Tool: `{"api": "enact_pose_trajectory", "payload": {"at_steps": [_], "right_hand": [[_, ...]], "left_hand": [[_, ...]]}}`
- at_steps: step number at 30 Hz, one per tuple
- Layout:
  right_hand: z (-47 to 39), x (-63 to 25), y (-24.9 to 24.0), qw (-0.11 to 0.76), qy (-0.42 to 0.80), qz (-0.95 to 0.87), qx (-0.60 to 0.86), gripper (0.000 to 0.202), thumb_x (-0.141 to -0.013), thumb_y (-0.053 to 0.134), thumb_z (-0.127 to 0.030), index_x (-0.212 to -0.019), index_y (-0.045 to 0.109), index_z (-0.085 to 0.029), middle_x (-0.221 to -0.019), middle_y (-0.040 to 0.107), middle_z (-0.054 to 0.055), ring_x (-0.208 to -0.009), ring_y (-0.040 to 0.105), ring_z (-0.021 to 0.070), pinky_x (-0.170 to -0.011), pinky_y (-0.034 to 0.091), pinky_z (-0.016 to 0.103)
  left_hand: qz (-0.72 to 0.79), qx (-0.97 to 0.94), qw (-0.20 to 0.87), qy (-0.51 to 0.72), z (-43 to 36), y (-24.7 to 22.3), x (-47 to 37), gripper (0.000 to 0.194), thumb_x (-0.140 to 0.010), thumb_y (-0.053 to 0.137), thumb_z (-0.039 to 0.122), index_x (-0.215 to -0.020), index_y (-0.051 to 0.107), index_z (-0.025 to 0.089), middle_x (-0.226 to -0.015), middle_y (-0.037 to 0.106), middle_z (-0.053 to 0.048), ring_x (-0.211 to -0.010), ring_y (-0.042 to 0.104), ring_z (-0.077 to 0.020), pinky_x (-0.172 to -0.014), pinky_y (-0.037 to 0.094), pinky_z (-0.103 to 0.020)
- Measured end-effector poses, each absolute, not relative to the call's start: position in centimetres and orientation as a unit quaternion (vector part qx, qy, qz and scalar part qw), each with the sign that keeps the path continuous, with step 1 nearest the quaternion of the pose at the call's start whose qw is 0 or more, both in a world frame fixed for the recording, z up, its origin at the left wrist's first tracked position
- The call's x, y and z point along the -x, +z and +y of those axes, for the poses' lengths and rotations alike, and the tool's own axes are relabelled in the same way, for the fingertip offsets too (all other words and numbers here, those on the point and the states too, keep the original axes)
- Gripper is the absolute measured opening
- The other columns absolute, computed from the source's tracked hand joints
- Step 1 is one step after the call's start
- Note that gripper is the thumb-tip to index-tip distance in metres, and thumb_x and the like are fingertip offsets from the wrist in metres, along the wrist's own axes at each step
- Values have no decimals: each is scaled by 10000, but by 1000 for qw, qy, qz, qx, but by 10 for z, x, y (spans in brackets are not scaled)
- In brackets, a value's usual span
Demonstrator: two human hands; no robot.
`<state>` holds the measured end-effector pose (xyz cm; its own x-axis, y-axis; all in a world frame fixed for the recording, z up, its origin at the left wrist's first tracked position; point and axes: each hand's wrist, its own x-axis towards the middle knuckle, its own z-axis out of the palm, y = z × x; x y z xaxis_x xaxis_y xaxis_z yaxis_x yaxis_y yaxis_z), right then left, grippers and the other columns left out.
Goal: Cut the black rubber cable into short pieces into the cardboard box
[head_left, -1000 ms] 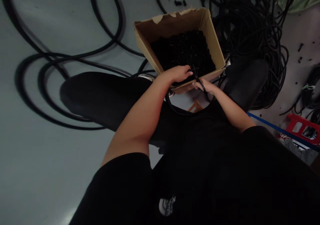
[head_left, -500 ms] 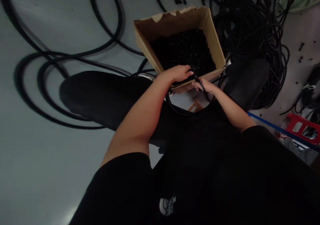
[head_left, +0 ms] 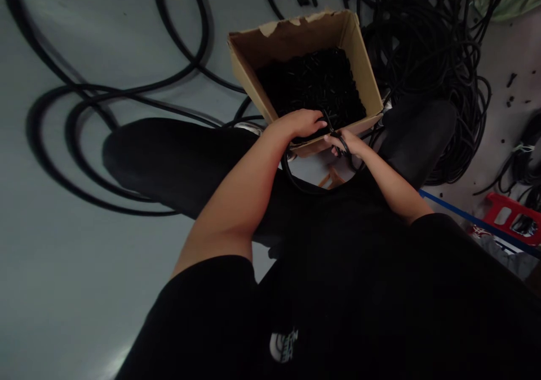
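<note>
My left hand [head_left: 307,123] is closed at the near edge of a cardboard box [head_left: 368,73], its fingers pinching a black cable [head_left: 291,180]. From that hand the cable hangs in a loop across my lap. Just to the right, my right hand [head_left: 350,143] is wrapped around what look like black-handled scissors [head_left: 347,153], whose front end lies against the left fingertips. Dark shade hides exactly where blades and cable meet. Inside the box lies a heap of short black pieces [head_left: 310,81], below and beyond both hands.
Loose black cable loops [head_left: 46,160] lie on the grey floor at left. A big tangled cable pile [head_left: 448,75] sits right of the box. Small black pieces [head_left: 303,1] are scattered behind it. A red plastic frame [head_left: 509,213] and a blue bar [head_left: 452,208] are at right.
The scissors' handles in my right hand have spread a little, with the fingers shifting slightly. My left hand stays in place on the cable. The whole view has moved very slightly.
</note>
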<state>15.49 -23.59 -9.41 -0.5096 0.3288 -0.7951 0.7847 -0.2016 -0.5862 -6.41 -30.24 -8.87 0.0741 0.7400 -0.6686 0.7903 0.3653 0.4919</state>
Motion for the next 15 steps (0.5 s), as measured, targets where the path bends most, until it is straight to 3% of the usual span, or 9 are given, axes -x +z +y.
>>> {"api": "enact_pose_trajectory", "payload": {"at_steps": [8, 15], "right_hand": [[-240, -154, -93, 135, -611, 602, -496, 710, -998, 1118, -691, -1327, 631, -293, -903, 676, -69, -650, 717, 157, -552, 530, 246], [-239, -151, -94, 109, -614, 623, -471, 644, -1007, 1092, -690, -1134, 609, -284, -939, 712, -44, -659, 722, 126, -551, 546, 216]], "left_hand": [[694, -552, 462, -21, -301, -92, 64, 643, -1271, 485, 467, -1781, 798, 231, -1636, 893, -197, -1531, 828, -398, -1260, 631, -460], [702, -542, 462, -16, -300, -85, 64, 680, -1248, 554, 582, -1775, 809, 237, -1579, 910, -201, -1502, 831, -425, -1265, 630, -486]]}}
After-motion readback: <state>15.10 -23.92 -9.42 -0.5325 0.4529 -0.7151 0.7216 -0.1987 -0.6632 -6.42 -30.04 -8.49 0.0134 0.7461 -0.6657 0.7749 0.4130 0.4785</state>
